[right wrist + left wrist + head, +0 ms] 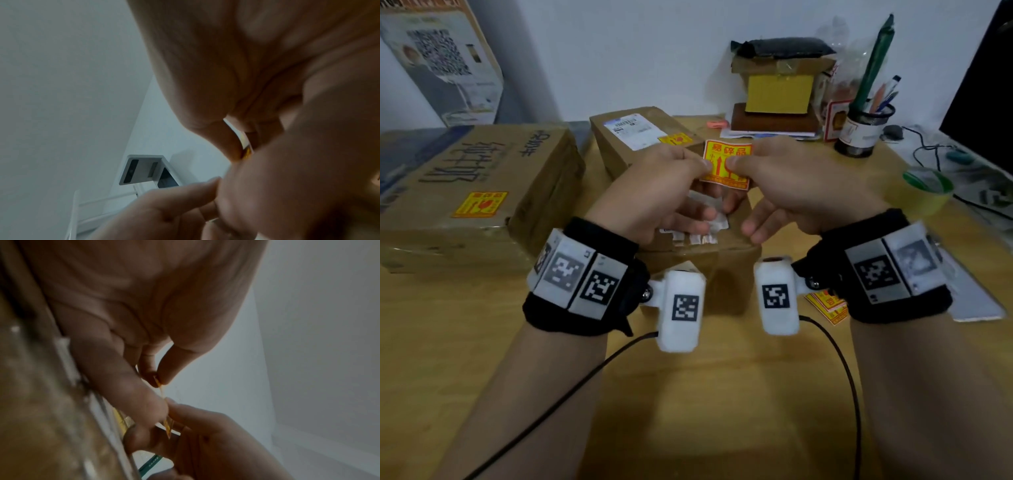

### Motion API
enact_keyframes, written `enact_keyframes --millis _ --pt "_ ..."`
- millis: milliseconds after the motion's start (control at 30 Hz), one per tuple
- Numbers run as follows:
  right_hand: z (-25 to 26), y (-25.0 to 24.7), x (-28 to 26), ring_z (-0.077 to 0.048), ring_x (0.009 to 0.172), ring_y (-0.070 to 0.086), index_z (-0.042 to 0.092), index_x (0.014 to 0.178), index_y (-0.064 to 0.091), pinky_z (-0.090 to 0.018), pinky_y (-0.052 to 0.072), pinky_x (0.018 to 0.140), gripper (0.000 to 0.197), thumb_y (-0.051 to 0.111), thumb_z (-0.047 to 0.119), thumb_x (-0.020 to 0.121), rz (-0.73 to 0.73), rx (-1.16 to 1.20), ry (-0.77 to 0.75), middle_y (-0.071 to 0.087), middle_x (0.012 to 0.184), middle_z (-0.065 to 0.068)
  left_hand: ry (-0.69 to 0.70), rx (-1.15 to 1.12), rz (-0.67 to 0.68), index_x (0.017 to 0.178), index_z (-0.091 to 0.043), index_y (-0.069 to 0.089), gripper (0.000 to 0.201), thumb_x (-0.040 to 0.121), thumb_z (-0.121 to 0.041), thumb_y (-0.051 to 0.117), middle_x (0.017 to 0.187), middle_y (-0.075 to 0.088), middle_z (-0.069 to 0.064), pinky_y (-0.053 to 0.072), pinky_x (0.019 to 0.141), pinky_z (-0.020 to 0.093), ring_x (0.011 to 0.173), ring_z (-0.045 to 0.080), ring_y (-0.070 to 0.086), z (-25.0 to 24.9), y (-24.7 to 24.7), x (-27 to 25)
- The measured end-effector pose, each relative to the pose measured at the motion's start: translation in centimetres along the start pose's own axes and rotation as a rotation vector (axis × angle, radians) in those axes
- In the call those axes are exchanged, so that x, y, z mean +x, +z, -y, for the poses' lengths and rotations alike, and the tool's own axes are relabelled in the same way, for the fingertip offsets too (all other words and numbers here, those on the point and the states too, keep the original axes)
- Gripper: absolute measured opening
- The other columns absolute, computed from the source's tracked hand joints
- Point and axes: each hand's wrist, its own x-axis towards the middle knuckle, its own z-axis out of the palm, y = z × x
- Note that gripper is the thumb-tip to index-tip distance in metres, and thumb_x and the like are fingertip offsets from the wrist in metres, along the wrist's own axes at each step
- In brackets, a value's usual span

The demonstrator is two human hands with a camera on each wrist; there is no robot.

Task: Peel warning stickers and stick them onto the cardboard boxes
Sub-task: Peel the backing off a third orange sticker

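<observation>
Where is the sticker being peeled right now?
Head view, centre: the sticker is pinched between the left hand and right hand, above the nearest cardboard box.

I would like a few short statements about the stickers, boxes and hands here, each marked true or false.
1. Both hands, left and right, pinch one sticker. True.
2. The big box at the left has no sticker. False: a yellow one is on its top.
3. The pinched sticker lies flat on the desk. False: it is held up above the near box.
4. More stickers lie by the right wrist. True.
</observation>
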Motion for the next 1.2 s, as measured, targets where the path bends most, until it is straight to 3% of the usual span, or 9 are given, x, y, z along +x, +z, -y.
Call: enact_keyframes --millis 300,433,567,667,767,833,933,1100,1200 --pt "0.1 -0.2 2.0 -0.019 0.041 0.062 0.008 0.116 0.061 -0.028 0.054 0.043 0.025 0.041 0.021 0.109 -0.042 -0.015 -0.065 0.067 0.077 -0.016 0.064 0.042 -0.139 0.088 -0.012 0.057 0.015 0.103 -0.015 0.054 0.078 0.064 0.009 0.052 0.041 0.024 0.038 0.011 0.058 0.4 0.2 2.0" --pt "0.2 -0.1 2.6 -0.019 0.045 0.058 0.009 0.125 0.059 -0.03 0.055 0.044 0.025 0.043 0.02 0.109 -0.068 -0.02 -0.089 0.067 0.078 -0.015 0.084 0.038 -0.118 0.093 -0.008 0.06 0.012 0.102 -0.015 0.055 0.08 0.065 0.01 0.056 0.046 0.026 0.043 0.011 0.061 0.4 -0.3 2.5" --pt "0.6 -0.3 2.1 -0.024 0.053 0.06 0.014 0.114 0.062 -0.032 0.058 0.047 0.02 0.043 0.019 0.11 -0.056 0.005 -0.116 0.066 0.08 -0.017 0.076 -0.041 -0.061 0.097 -0.005 0.064 0.012 0.101 -0.015 0.058 0.084 0.064 0.01 0.059 0.053 0.029 0.051 0.014 0.065 0.2 -1.1 2.3" --pt "0.9 -0.2 1.4 -0.024 0.052 0.063 0.022 0.104 0.063 -0.036 0.06 0.049 0.021 0.042 0.02 0.11 -0.068 -0.012 -0.146 0.066 0.076 -0.016 0.084 -0.094 -0.055 0.09 -0.01 0.068 0.018 0.1 -0.022 0.06 0.085 0.062 0.007 0.059 0.055 0.032 0.057 0.016 0.065 -0.1 -1.6 2.1" --pt "1.5 0.5 1.0 -0.022 0.049 0.06 0.025 0.093 0.058 -0.042 0.064 0.051 0.026 0.04 0.019 0.11 -0.091 -0.022 -0.148 0.064 0.071 -0.015 0.124 -0.071 -0.111 0.08 -0.017 0.069 0.023 0.099 -0.026 0.06 0.078 0.067 -0.002 0.055 0.05 0.028 0.057 0.013 0.062 -0.5 -2.0 1.9" --pt "1.8 0.8 0.8 -0.022 0.048 0.06 0.019 0.1 0.058 -0.046 0.065 0.055 0.021 0.039 0.019 0.11 -0.095 -0.034 -0.141 0.064 0.071 -0.014 0.147 -0.061 -0.153 0.08 -0.019 0.071 0.022 0.099 -0.025 0.06 0.072 0.069 -0.007 0.051 0.048 0.024 0.055 0.01 0.058 -0.9 -2.1 1.7" --pt "2.0 1.0 0.5 -0.02 0.046 0.063 0.01 0.117 0.057 -0.045 0.065 0.058 0.021 0.04 0.021 0.11 -0.12 -0.084 -0.148 0.066 0.072 -0.013 0.188 -0.058 -0.177 0.094 -0.016 0.075 0.017 0.099 -0.024 0.06 0.076 0.069 -0.007 0.046 0.048 0.021 0.051 0.007 0.055 -1.3 -2.2 1.3" --pt "2.2 1.2 0.1 -0.022 0.047 0.065 0.008 0.121 0.056 -0.048 0.065 0.06 0.024 0.039 0.02 0.11 -0.135 -0.108 -0.148 0.066 0.073 -0.013 0.199 -0.03 -0.161 0.087 -0.018 0.075 0.02 0.099 -0.027 0.06 0.07 0.069 -0.011 0.044 0.052 0.022 0.053 0.007 0.055 -1.4 -2.3 0.8" --pt "2.2 1.1 0.1 -0.023 0.051 0.066 0.008 0.121 0.057 -0.044 0.066 0.058 0.024 0.039 0.02 0.11 -0.132 -0.124 -0.149 0.067 0.076 -0.014 0.198 0.01 -0.159 0.091 -0.018 0.077 0.022 0.098 -0.029 0.06 0.076 0.07 -0.008 0.045 0.055 0.024 0.058 0.008 0.055 -1.4 -2.4 0.8"
